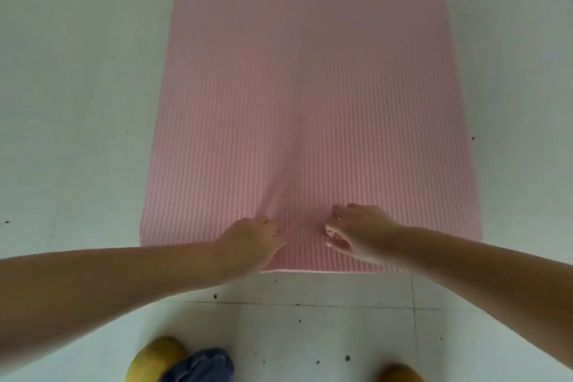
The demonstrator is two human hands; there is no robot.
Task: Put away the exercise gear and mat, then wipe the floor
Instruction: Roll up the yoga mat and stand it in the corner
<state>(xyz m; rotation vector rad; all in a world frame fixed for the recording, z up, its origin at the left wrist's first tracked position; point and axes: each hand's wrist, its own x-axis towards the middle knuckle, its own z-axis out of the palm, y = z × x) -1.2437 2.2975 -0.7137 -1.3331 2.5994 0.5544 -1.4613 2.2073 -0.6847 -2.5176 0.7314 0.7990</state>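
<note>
A pink ribbed exercise mat lies flat on the pale floor, stretching away from me, with a soft crease running up its middle. Both my hands are on its near end, a little in from the front edge. My left hand lies knuckles up with its fingers bent down onto the mat; its fingertips are hidden. My right hand is spread like a claw, fingertips and thumb touching the mat surface, with nothing visibly pinched. The crease rises between the two hands.
White tiled floor with dark specks surrounds the mat on both sides and in front. My yellow shoes and a blue trouser leg show at the bottom edge.
</note>
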